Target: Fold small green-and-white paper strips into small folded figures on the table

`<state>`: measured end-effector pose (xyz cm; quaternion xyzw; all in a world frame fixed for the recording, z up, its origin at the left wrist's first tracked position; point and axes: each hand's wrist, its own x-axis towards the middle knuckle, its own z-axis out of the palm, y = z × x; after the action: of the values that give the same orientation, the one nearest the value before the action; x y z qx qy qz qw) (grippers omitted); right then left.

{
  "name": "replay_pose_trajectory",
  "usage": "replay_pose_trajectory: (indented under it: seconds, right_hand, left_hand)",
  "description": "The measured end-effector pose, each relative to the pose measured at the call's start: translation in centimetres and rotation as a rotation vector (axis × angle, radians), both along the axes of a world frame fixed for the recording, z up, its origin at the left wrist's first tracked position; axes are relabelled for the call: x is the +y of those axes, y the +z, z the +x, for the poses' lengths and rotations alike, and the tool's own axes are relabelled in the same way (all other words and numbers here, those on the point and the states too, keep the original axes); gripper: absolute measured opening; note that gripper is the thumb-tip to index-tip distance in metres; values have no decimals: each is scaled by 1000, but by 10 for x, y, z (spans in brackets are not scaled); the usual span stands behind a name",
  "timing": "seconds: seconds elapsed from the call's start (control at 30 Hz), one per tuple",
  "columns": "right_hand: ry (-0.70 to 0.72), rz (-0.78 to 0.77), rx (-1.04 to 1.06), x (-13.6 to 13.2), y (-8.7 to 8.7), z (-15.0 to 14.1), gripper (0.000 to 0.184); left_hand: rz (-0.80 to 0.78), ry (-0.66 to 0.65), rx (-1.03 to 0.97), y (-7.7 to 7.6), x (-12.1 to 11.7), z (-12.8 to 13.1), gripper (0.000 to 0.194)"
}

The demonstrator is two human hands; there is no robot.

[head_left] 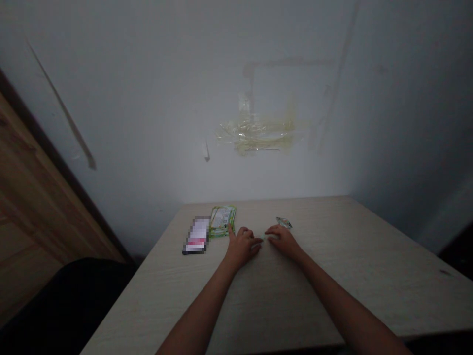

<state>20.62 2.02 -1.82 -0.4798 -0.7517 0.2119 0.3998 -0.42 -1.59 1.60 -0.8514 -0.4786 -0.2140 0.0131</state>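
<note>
My left hand [243, 246] rests low over the table, one outer finger stretched toward a stack of green-and-white packets [222, 219]. Its other fingers bend inward, with the thumb and index fingertips close together. Facing it, my right hand [284, 240] has curled fingers, their tips pointing left. In the narrow gap between both sets of fingertips is a tiny pale-green bit [263, 236], too small and dim to name; the fingers partly hide it. Just behind my right hand lies a small shiny packet [284, 223], apart from the stack.
A phone-like slab [196, 236], its face pixelated, lies left of the stack. The pale wood-look table [332, 276] meets a wall with clear tape [258, 135] stuck on it. A dark rounded shape [74, 301] and a wooden panel [48, 212] stand at the left.
</note>
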Motion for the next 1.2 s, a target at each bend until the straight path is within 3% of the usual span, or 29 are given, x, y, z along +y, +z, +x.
replay_pose_trajectory:
  seconds: [0.13,0.23,0.43,0.8,1.2]
  right_hand:
    - [49,-119,219,-2,2,-1,20]
    - [67,-169,263,-5,1,-3,22]
    - [83,-180,239,-10,5,-7,21]
    - [-45,-9,45,-11,7,-13,13]
    - [-49,-45,78,-5,5,-13,16]
  left_hand:
    - [-5,32,12,-1,-1,1,24]
    - [-7,50,6,-3,-1,1,23]
    - [3,59,-8,-6,0,1,23]
    - [-24,73,-41,-5,0,2,23]
    - [-23,49,-79,-7,-2,1,23]
